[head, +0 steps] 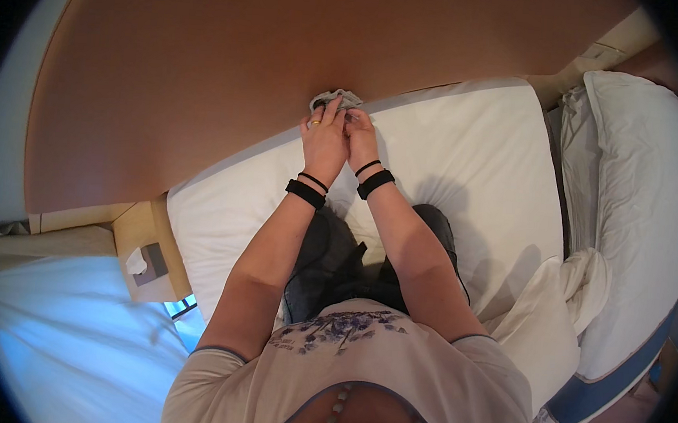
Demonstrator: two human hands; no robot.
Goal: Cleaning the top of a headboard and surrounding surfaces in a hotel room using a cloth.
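Note:
A crumpled grey cloth (350, 99) is against the lower part of the brown headboard (256, 46), just above the bed. My left hand (326, 143) has its fingers over the cloth and wears a ring. Close beside it, my right hand (364, 142) has curled fingers at the cloth's lower right edge. The two hands touch or overlap, so their inner fingers are partly hidden. A small dark patch shows between the cloth and my left fingers. Under my knees lies a white-covered mattress (468, 138).
To the left, a wooden nightstand (168, 244) carries a tissue box (156, 260). Beyond it is another bed (72, 311) with a pale sheet, lit blue. On the right, a thick white folded quilt or pillow (638, 232) and bunched white bedding (543, 332) lie beside the mattress.

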